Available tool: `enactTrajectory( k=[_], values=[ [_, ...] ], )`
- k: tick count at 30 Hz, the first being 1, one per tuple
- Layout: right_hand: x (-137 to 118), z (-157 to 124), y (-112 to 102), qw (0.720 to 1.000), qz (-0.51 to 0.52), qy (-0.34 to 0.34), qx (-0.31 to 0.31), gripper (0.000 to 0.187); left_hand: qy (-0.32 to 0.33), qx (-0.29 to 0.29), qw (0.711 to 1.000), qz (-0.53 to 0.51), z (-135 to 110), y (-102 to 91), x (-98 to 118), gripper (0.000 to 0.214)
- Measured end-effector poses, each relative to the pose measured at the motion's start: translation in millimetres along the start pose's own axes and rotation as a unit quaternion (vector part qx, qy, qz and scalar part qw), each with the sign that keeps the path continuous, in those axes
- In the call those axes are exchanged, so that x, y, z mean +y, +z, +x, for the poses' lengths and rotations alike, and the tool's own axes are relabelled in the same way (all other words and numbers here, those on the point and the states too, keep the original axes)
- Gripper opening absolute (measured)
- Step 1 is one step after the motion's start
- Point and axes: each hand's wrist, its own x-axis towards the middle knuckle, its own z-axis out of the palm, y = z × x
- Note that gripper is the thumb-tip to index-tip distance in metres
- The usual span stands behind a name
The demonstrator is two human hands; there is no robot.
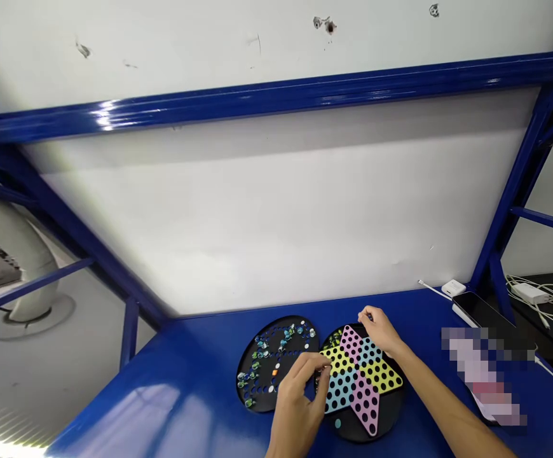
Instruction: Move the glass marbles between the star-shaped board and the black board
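Observation:
A star-shaped Chinese checkers board (356, 367) with pink, yellow and light blue sections lies over a round black tray (385, 420). My left hand (300, 401) is closed at the board's left side, thumb and index finger pinched on its edge by the yellow point. My right hand (379, 329) is closed beyond the far side of the board, near the tray's back rim. Its fingertips are pressed together; what they hold, if anything, is too small to make out. Yellow-green pieces (335, 337) show beneath the board's far left side.
Left of the board lies another round black tray (257, 337) with blue and green glass marbles, white discs and an orange die (274, 373). A phone (481, 312), partly blurred, white cables and a charger (454, 288) lie right on the blue table (185, 356). Blue frame bars surround it.

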Motion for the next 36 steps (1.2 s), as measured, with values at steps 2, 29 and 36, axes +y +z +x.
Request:
enactTrajectory(
  k=[2, 29, 36],
  values=[
    [1, 16, -6, 0.993, -0.114, -0.022, -0.011, 0.025, -0.042, 0.013, 0.999, 0.007, -4, -11.5, -13, 0.027],
    [15, 29, -28, 0.927, -0.348, -0.077, -0.116, 0.016, -0.298, 0.147, 0.942, 0.042, -36, -98.9, -101, 0.068],
    [22, 42, -47, 0.936, -0.328, -0.072, -0.106, 0.014, -0.314, 0.153, 0.936, 0.044, -34, -98.3, -101, 0.058]
  ],
)
